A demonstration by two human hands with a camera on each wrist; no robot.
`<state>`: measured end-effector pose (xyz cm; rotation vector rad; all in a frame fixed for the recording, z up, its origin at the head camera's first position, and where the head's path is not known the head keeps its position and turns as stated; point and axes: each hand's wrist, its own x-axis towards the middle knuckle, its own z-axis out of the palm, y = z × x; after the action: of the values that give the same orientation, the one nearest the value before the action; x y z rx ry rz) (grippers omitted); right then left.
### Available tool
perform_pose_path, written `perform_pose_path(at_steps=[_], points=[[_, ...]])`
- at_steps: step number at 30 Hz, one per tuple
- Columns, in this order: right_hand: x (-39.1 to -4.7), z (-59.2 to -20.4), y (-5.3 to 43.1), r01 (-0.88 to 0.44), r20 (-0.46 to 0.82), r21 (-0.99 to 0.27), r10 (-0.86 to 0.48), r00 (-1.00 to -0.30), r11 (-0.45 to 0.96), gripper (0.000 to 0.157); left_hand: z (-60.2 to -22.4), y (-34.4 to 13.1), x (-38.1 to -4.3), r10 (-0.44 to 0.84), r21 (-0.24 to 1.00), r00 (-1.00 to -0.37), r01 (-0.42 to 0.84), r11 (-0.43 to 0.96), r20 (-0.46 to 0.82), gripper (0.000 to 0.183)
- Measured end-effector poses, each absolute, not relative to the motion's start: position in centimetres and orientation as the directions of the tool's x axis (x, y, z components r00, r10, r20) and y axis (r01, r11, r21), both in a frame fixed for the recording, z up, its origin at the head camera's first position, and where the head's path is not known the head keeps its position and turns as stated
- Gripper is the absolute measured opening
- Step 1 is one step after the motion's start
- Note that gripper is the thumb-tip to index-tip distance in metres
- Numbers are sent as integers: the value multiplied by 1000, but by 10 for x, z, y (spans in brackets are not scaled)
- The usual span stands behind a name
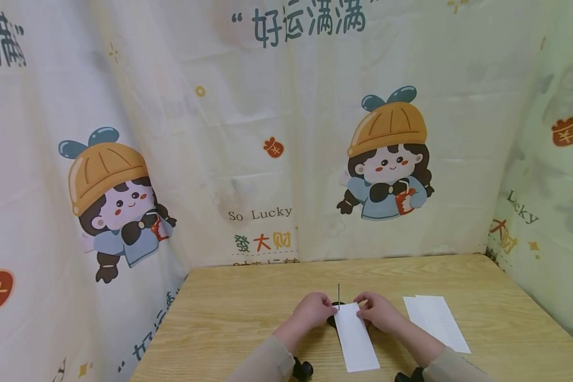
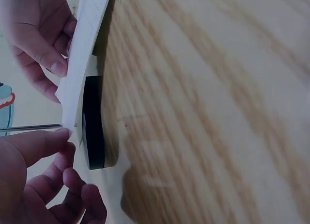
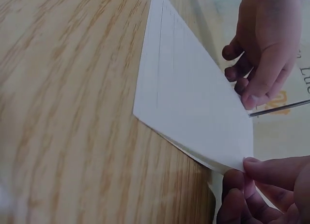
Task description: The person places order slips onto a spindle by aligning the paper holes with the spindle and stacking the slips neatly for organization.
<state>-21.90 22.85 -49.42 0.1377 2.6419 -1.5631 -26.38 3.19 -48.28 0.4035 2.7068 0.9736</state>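
Observation:
A white paper sheet (image 1: 356, 339) with faint printed lines slants between both hands over a bill spike. The thin metal spike (image 1: 339, 295) stands upright and appears to pass through the paper near its far left corner. Below lies the spike's black round base (image 2: 92, 122), apart from the paper in the left wrist view and partly hidden under it in the head view. My left hand (image 1: 313, 309) pinches the far left corner between thumb and fingers, right beside the spike. My right hand (image 1: 378, 313) pinches the far right corner. The sheet's near end slopes toward the table.
More white sheets (image 1: 437, 322) lie overlapped on the wooden table (image 1: 248, 302), right of the right hand. A printed cloth curtain (image 1: 310, 175) hangs behind the table and along its sides. Black wrist gear (image 1: 303, 370) shows near the left sleeve.

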Motion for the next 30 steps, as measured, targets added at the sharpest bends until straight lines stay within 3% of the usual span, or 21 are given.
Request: perform_pose_path(at_steps=[8, 15, 30], points=[[-218, -496, 225, 109, -107, -860, 34, -994, 499, 26, -481, 34, -261, 347, 570, -932, 229, 789, -106, 25], [-218, -498, 224, 129, -116, -838, 58, -992, 530, 37, -487, 35, -264, 350, 531, -931, 245, 811, -105, 24], [-216, -496, 224, 130, -115, -826, 61, -991, 549, 40, -487, 25, -262, 335, 583, -936, 214, 784, -107, 27]])
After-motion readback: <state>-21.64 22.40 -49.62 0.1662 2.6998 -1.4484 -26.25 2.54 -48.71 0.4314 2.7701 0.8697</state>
